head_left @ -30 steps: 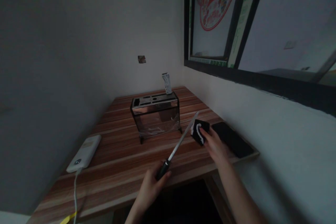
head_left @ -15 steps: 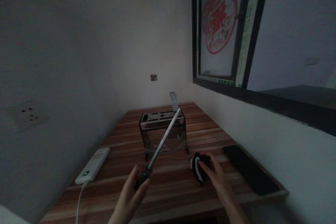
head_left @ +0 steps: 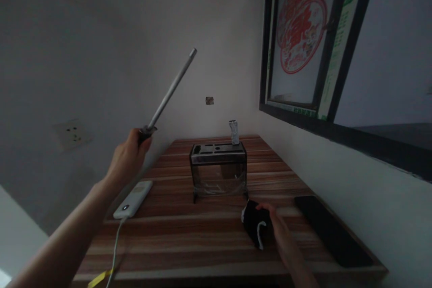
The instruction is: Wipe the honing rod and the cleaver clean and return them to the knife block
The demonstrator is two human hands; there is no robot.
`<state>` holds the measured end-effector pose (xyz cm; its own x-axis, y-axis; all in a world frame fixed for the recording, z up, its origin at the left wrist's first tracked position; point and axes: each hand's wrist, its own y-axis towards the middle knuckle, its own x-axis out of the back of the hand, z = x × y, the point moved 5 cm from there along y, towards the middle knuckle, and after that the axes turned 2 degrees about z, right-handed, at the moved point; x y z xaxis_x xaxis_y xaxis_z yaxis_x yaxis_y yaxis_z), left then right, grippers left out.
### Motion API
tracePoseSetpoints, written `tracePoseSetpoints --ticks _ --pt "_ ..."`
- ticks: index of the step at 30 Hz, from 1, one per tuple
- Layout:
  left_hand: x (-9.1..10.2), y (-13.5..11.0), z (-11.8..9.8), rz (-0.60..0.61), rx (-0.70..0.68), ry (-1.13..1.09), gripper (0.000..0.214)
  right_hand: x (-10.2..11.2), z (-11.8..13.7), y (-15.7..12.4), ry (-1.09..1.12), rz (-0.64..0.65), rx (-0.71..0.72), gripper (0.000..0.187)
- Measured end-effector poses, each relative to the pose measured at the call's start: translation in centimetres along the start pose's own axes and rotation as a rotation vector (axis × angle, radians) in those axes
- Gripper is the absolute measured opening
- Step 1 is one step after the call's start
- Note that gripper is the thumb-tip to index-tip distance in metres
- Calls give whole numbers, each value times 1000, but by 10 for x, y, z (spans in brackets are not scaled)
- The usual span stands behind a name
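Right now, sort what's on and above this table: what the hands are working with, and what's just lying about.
In the work:
honing steel, held up in the left hand
black cloth with white edging, in the right hand
slotted knife block, probably

Lying about:
white power bank and its cable
black smartphone, apparently, on the right
yellow strip by the cable

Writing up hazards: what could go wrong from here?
The left hand holds the metal rod raised; a careless swing might hit the grey upright piece on the rack.

The left forearm appears close to the white device and its cable; a snag could drag it.

The dark slab lies near the edge of the table; the right hand, holding a black item, might nudge it.
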<state>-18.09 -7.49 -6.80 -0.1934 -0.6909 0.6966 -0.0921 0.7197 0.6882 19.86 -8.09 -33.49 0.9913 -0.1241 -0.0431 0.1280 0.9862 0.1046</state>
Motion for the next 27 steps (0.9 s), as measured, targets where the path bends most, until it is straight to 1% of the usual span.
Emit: tracePoseSetpoints --ticks 2,5,7,9,10,11,12,13,14,16,17,18,19,20,21,23,24,25,27 --pt "13 19 -1 1 -23 151 28 -5 1 3 65 -4 -52 60" --pt "32 48 -8 -31 -130 339 42 -17 13 6 145 42 -76 45" --pt "44 67 -12 -66 -180 464 53 -28 22 4 176 153 -111 34" --pt "52 87 -16 -44 -211 582 65 -41 26 0 199 293 -178 27" --pt "55 97 -20 -45 -259 638 71 -47 27 -1 207 354 -205 25" --pt "56 106 -25 -1 -316 693 75 -52 27 -3 211 402 -221 24" --pt "58 115 -27 19 -325 747 77 -58 27 -3 211 440 -225 24" --pt "59 124 -32 37 -353 773 74 -65 26 -3 203 477 -220 26" --pt "60 132 -37 63 -393 801 79 -71 25 -3 189 514 -212 30" --pt "60 146 -50 119 -522 826 97 -85 20 -2 148 586 -197 38" --pt "60 152 -57 140 -560 832 102 -90 17 -1 121 611 -193 42" --pt "58 158 -65 165 -610 824 100 -95 13 1 89 625 -181 45" --pt "56 163 -74 187 -688 797 92 -97 8 4 54 623 -159 48" --pt "53 169 -81 225 -702 786 84 -98 5 7 13 599 -120 48" --pt "50 177 -86 252 -668 780 73 -96 3 12 -27 559 -57 45" --pt "43 190 -98 263 -681 719 51 -85 6 23 -86 402 81 29" --pt "39 196 -103 262 -690 695 44 -77 11 29 -99 317 141 22" --pt "35 202 -108 262 -711 672 39 -67 18 35 -98 236 183 20" --pt "28 213 -115 264 -745 650 35 -48 39 50 -69 89 271 25"
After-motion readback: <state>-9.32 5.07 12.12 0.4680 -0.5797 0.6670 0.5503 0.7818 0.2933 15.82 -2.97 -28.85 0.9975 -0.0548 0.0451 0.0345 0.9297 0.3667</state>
